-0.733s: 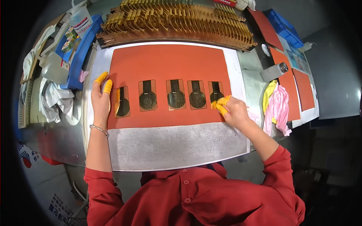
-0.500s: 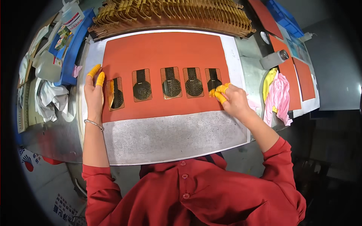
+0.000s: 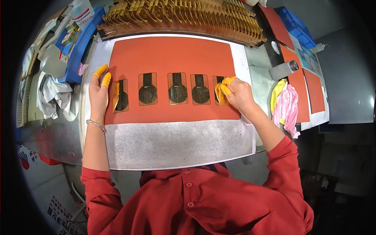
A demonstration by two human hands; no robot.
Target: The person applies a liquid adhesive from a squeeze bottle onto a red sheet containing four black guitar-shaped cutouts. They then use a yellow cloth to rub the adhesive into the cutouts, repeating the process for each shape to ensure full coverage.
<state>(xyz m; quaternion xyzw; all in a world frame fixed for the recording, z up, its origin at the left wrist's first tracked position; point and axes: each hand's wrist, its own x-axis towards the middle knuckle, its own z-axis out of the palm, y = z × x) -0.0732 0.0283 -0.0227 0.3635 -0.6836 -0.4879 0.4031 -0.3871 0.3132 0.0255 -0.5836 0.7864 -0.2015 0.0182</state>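
Note:
Several flat black pieces with mesh-patterned borders lie in a row on an orange-red sheet (image 3: 176,51). My left hand (image 3: 98,90), with yellow finger cots on thumb and forefinger, rests at the sheet's left edge, fingers extended and apart. Beside it is the leftmost black piece (image 3: 123,100), which has a yellow strip along its left side. My right hand (image 3: 239,96), also in yellow cots, has its fingers drawn together over the rightmost black piece (image 3: 216,88), partly hiding it. A yellow patch shows there; whether it is film or reflection, I cannot tell.
A rack of many upright amber sheets (image 3: 180,19) stands along the back. At left are a blue tray (image 3: 78,51), a white jug (image 3: 53,60) and white cloths (image 3: 55,94). On the right lie a clear bottle (image 3: 284,69), pink cloth (image 3: 288,103) and more orange sheets (image 3: 313,84).
My right hand has shifted up along the rightmost black piece, and more yellow now shows on it. My left hand remains at the sheet's left edge. The whole view has moved slightly.

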